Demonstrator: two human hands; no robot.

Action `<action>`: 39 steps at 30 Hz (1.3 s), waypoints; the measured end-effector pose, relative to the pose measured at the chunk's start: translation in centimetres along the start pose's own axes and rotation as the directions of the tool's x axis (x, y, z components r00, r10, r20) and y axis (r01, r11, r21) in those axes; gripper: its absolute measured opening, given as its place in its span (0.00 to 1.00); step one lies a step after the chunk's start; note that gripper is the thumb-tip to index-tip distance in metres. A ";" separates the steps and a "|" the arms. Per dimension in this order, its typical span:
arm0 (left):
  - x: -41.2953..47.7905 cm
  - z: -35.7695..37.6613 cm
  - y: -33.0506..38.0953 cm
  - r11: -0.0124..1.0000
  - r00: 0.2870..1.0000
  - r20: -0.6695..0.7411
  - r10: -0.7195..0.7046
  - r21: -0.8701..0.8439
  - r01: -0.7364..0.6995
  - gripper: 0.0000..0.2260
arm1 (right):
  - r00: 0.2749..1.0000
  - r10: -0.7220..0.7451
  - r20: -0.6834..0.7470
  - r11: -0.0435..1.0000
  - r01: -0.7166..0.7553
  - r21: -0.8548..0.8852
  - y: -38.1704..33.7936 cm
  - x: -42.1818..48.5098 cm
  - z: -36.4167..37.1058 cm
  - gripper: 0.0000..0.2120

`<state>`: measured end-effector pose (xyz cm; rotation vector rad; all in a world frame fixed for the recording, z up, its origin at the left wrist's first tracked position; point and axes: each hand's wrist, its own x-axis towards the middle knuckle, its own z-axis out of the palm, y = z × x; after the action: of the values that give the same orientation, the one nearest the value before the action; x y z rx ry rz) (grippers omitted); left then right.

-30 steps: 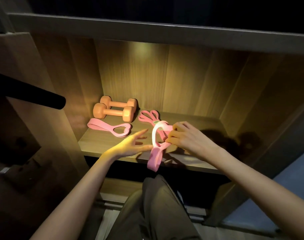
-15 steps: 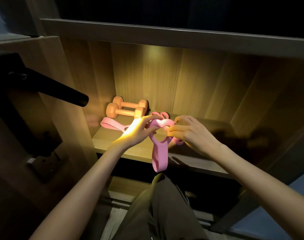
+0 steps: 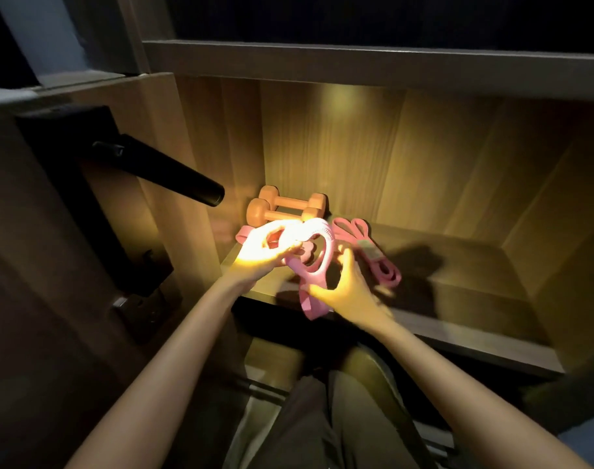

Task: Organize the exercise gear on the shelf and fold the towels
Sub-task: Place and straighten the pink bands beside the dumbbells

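Left hand point(image 3: 261, 253): fingers curl round the upper loop of a pink rubber figure-eight pull band point(image 3: 327, 257); glare washes out the finer detail.
Right hand point(image 3: 344, 292): grips the band's lower end with the thumb raised; motion blur hides the exact hold.
Held band: in the air between both hands, above the front left edge of the wooden shelf point(image 3: 458, 336), with its loose tail hanging past that edge.
Near neighbours: a second pale pink band point(image 3: 243, 233) lies partly under the left hand, and a darker pink flat loop band point(image 3: 373, 255) lies just beside the right hand.
Back left corner: two orange dumbbells point(image 3: 282, 208) sit side by side.
Slip risk: if either hold loosens, the stretchy rubber could spring free and fall off the front edge.
Tangle risk: setting it down blind could snag the other bands or drag the darker one off.
Light risk: harsh glare and deep shadow make placement easy to misjudge.
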<state>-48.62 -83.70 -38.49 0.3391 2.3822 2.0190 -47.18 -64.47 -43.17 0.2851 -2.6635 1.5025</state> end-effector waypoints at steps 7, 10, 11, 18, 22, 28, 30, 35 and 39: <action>-0.1 -1.6 -1.2 0.985 0.997 -0.057 0.044 -0.166 -0.053 0.19 | 1.000 -0.004 0.006 0.987 0.003 0.161 -0.4 0.9 2.6 0.32; 0.3 -1.6 -2.3 0.965 0.983 -0.165 -0.084 -0.260 0.038 0.16 | 0.992 -0.126 0.006 0.992 0.126 -0.012 0.0 1.1 2.0 0.28; 0.5 -1.6 -2.8 0.957 0.972 -0.191 -0.136 -0.279 0.079 0.15 | 0.987 -0.160 0.026 0.983 0.162 -0.085 0.3 1.4 1.8 0.29; 1.7 -1.5 -7.6 0.968 0.903 -0.364 -0.227 -0.189 0.166 0.14 | 0.959 -0.138 0.248 0.927 0.213 -0.308 2.1 4.2 0.7 0.27; 3.1 -1.0 -9.1 0.982 0.848 -0.497 -0.186 -0.079 0.170 0.10 | 0.953 -0.103 0.286 0.918 0.202 -0.342 3.0 6.1 1.4 0.24; 4.5 -1.7 -10.5 0.896 0.788 -0.613 0.051 0.376 0.235 0.10 | 0.940 -0.081 0.331 0.921 0.197 -0.336 3.8 9.1 4.1 0.28; 4.9 -2.1 -10.9 0.764 0.837 -0.542 0.079 0.572 0.298 0.11 | 0.940 -0.099 0.326 0.918 0.212 -0.335 4.1 9.6 5.1 0.28; 6.0 -2.8 -11.3 0.513 0.882 -0.469 0.055 0.771 0.378 0.15 | 0.950 -0.110 0.291 0.926 0.205 -0.318 4.2 10.5 6.9 0.26; 6.8 -3.0 -11.6 0.528 0.839 -0.535 -0.100 0.686 0.501 0.12 | 0.958 -0.102 0.269 0.911 0.199 -0.361 4.2 10.8 7.4 0.24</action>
<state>-57.62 -87.26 -48.30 -0.6254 3.1998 0.7548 -58.40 -70.07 -48.93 0.6682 -2.9638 0.9214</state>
